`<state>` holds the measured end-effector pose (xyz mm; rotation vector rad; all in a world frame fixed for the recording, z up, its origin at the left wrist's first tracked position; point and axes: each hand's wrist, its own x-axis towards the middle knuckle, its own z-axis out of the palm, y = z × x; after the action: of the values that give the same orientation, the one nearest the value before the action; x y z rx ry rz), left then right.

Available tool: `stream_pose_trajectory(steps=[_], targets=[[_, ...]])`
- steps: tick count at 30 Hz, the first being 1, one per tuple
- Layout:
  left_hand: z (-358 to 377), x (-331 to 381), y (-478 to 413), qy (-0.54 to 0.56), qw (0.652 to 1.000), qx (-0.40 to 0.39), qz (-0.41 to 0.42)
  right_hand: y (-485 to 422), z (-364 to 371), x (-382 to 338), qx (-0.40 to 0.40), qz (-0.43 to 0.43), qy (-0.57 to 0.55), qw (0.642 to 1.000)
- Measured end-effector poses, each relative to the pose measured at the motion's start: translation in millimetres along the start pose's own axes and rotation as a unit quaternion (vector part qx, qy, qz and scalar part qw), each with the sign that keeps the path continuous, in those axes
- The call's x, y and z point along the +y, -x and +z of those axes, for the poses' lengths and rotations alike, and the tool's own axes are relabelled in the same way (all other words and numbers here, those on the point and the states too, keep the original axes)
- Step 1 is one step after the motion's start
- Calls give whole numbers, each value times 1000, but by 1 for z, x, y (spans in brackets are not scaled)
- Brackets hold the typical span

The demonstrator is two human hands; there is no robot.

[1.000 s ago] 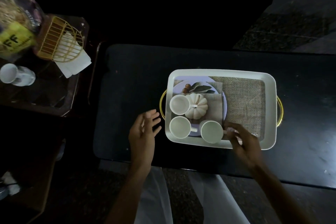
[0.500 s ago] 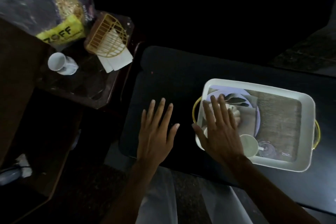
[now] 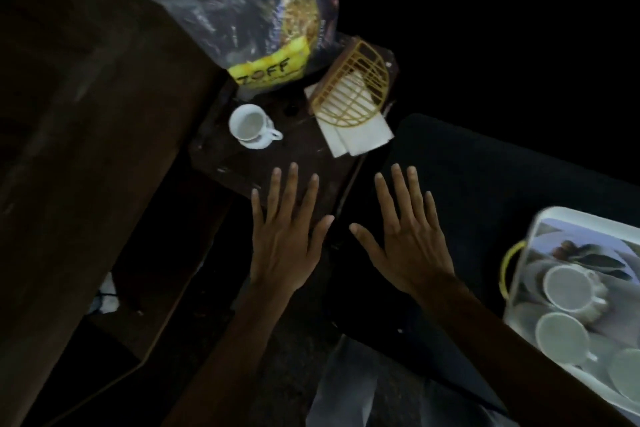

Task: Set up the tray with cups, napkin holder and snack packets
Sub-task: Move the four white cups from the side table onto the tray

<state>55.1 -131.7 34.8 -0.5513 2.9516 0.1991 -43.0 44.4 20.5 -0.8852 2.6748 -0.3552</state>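
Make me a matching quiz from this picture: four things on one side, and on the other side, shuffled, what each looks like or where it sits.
Things:
1. snack bag
2. napkin holder
3. lone cup
4. tray

Descriptions:
A. white, yellow handle, holds cups
B. yellow wire, lying over white napkins
C. clear plastic, yellow label
D. white, stands on the dark side table

Pairs: 1-C, 2-B, 3-D, 4-A.

- You're seeing very dim light; most of the surroundings sink into black.
- The tray [image 3: 571, 216] and its cups [image 3: 566, 288] are smeared by motion blur.
- The snack packet [image 3: 263, 10] shows faint glare on its plastic.
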Motion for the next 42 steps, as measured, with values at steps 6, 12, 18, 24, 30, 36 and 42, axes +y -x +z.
stream_pose_trajectory(steps=[6, 12, 18, 24, 30, 36, 42], targets=[[-19, -64, -39, 86, 991, 52, -89, -56, -1, -64, 30, -71, -55, 996], [-22, -89, -78, 350, 911, 128, -179, -111, 5, -109, 78, -86, -270, 956], [-17, -98, -106, 517, 791, 148, -294, -151, 16, -128, 69, -16, -362, 930], [-19, -96, -111, 597, 723, 144, -316, -158, 20, -137, 75, 1, -374, 924], [-28, -83, -98, 648, 678, 153, -311, -140, 16, -124, 120, 5, -379, 917], [-42, -49, -66, 672, 645, 155, -329, -98, 0, -96, 106, 12, -424, 899], [-43, 26, -27, 684, 636, 132, -332, -27, -27, -43, 114, 60, -450, 884]])
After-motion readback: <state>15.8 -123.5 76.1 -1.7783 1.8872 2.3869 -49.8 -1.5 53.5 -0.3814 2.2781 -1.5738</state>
